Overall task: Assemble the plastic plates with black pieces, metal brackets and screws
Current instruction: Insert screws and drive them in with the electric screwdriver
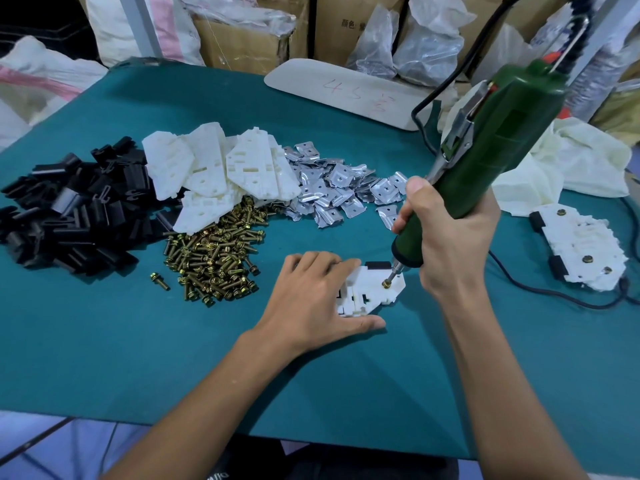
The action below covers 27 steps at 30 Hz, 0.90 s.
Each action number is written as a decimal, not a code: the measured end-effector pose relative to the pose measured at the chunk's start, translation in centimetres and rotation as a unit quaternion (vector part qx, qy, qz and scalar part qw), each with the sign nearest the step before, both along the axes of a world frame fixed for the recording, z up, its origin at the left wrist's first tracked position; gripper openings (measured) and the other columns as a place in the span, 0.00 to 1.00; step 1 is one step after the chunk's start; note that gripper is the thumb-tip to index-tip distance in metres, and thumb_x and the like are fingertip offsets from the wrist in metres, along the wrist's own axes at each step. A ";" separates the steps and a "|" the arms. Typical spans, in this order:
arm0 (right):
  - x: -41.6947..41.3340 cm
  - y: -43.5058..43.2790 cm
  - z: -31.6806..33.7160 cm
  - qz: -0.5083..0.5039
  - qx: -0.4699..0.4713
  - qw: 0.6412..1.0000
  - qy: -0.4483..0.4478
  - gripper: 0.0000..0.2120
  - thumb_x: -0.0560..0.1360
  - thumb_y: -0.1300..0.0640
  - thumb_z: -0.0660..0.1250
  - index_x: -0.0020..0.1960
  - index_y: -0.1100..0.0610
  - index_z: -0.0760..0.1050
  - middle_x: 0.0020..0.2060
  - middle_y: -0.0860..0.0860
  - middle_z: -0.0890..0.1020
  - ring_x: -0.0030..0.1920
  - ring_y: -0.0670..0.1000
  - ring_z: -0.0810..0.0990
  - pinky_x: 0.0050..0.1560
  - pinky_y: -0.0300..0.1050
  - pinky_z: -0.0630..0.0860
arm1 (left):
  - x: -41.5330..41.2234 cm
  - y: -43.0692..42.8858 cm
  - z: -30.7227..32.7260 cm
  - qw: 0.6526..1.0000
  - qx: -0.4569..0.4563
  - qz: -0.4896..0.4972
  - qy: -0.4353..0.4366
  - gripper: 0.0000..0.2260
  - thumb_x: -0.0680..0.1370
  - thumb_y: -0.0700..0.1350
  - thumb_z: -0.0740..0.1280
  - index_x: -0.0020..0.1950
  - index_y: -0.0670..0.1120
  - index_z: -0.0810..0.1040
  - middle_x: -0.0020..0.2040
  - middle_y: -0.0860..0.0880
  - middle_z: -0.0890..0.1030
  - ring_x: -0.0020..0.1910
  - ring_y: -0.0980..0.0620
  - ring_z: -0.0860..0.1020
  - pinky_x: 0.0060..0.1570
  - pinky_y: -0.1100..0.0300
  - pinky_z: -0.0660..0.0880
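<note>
A white plastic plate [372,291] with a black piece [377,264] at its far edge lies on the green table [138,341]. My left hand [311,299] lies flat on the plate's left part and holds it down. My right hand [450,237] grips a green electric screwdriver [491,143], tilted, with its bit on a brass screw [385,283] standing in the plate. Further back lie piles of black pieces [69,206], white plates [221,168], metal brackets [332,192] and brass screws [218,258].
Assembled plates [581,247] are stacked at the right, beside a crumpled white cloth [571,168]. The screwdriver's black cable [554,292] trails across the table on the right. A white board [346,91] lies at the back. Boxes and bags stand behind the table.
</note>
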State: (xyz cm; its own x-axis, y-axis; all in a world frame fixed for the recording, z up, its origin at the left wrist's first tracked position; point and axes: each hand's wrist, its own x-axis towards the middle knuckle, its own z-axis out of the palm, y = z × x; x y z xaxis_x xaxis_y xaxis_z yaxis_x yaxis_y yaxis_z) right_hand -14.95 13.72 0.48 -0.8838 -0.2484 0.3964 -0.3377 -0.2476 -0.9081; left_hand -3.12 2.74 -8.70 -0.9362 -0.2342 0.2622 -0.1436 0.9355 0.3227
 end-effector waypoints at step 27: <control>-3.0 6.8 0.8 0.068 0.125 0.967 -0.213 0.18 0.72 0.43 0.73 0.53 0.53 0.72 0.38 0.50 0.81 0.35 0.49 0.80 0.30 0.46 0.79 | 0.5 -0.1 0.2 0.999 0.036 -0.031 0.018 0.36 0.70 0.75 0.62 0.70 0.52 0.76 0.58 0.54 0.77 0.60 0.52 0.72 0.63 0.56 0.62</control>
